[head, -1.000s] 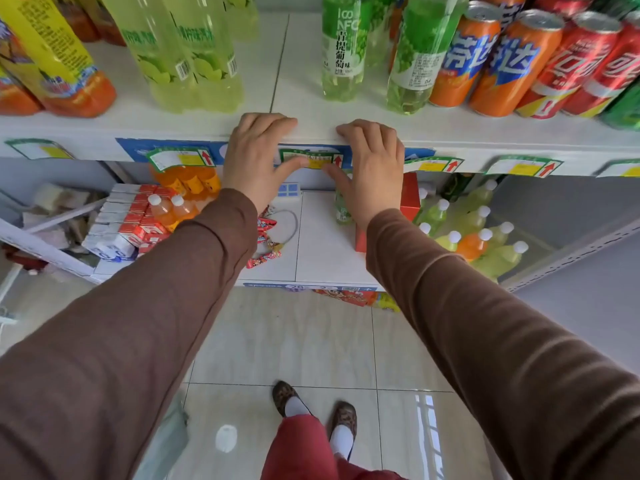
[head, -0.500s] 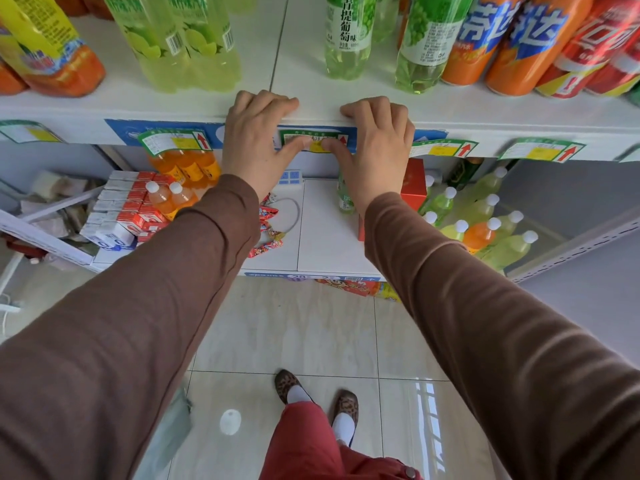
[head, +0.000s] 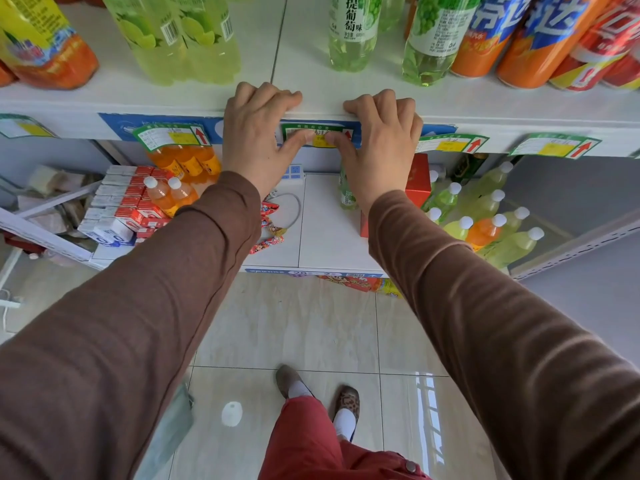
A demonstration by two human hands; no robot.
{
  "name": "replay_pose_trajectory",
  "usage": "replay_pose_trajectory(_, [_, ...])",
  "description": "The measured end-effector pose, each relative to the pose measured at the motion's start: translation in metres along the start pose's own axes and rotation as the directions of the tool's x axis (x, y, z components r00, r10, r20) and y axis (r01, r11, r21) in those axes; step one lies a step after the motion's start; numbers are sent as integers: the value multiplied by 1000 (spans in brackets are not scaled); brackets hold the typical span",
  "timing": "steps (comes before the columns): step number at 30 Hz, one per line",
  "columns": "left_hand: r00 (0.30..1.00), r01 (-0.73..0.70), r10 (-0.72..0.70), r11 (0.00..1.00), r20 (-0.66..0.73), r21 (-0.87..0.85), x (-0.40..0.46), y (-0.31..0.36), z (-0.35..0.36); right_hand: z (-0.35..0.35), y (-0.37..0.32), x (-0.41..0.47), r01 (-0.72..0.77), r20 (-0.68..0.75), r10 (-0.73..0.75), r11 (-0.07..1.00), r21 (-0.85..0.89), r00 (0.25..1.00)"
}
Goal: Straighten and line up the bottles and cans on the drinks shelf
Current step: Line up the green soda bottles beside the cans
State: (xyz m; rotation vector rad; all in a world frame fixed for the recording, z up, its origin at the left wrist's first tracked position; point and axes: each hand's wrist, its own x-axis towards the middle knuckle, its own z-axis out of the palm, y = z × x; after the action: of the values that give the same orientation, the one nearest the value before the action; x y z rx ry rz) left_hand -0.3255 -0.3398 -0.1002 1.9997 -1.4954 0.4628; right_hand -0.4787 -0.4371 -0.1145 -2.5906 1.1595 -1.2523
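The white drinks shelf runs across the top of the head view. On it stand an orange juice bottle, two lime-green bottles, two green grape-drink bottles, orange cans and red cans; all tops are cut off by the frame. My left hand and my right hand grip the shelf's front edge side by side. Their fingers lie on top and both thumbs press on the green price label. Neither hand touches a bottle.
A lower shelf holds small white-capped green and orange bottles, a red box, red-and-white cartons and snack packets. More price labels hang along the edge. Tiled floor, my feet and a white cap are below.
Both hands stay on the shelf edge. My thumbs have drawn closer together on the price label. The view has tipped down a little, so the bottles sit higher in frame.
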Motion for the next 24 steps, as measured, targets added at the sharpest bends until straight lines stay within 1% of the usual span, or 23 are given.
replay_pose_trajectory(4, [1000,2,-2,1000,23,7,0,1,-2,-2,1,1,5,5,-5,1000,-1,1000])
replay_pose_trajectory(8, [996,-2,3,1000,91,-11,5,-2,-10,-9,2,3,31,42,-30,999,-11,999])
replay_pose_trajectory(12, [985,-25,34,998,169,-56,11,-7,-22,-17,5,5,94,107,-88,995,-46,990])
replay_pose_trajectory(16, [967,-41,51,998,249,-47,7,-8,-30,-26,12,5,162,183,-151,986,-46,971])
replay_pose_trajectory(19, [956,-35,46,998,290,-43,8,-6,-36,-33,14,7,170,246,-170,985,21,954])
replay_pose_trajectory(22, [942,-30,35,999,333,-21,13,-1,-44,-44,16,11,136,290,-172,981,141,941])
replay_pose_trajectory(24, [936,-51,48,999,347,-1,17,3,-49,-53,19,12,104,294,-166,971,217,941])
